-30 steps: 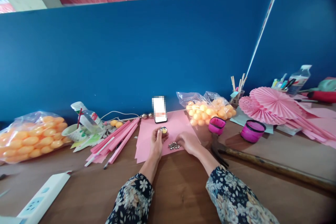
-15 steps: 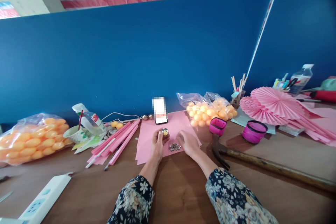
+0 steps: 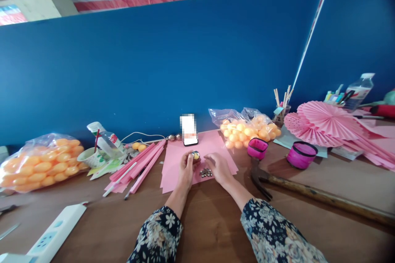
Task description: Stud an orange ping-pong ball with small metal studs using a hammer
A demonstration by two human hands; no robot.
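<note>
My left hand is closed around a shiny silver ball with a yellow patch on its face, held just above the pink paper. Across from it, my right hand has its fingers bent together, their tips pointing at the ball with a small gap between. Whatever those fingertips pinch, if anything, is too small to make out. Between the wrists lies a small heap of silver metal beads on the paper. Behind the hands, a phone with a blurred screen leans upright against the blue partition.
A hammer lies at right beside two magenta wristbands. Bags of orange balls stand left and back right. Pink paper strips, a power strip and pink paper fans lie around.
My right hand has shifted slightly left, bringing its fingertips closer to the silver ball. The left hand keeps its hold on the ball; the view has moved a little.
</note>
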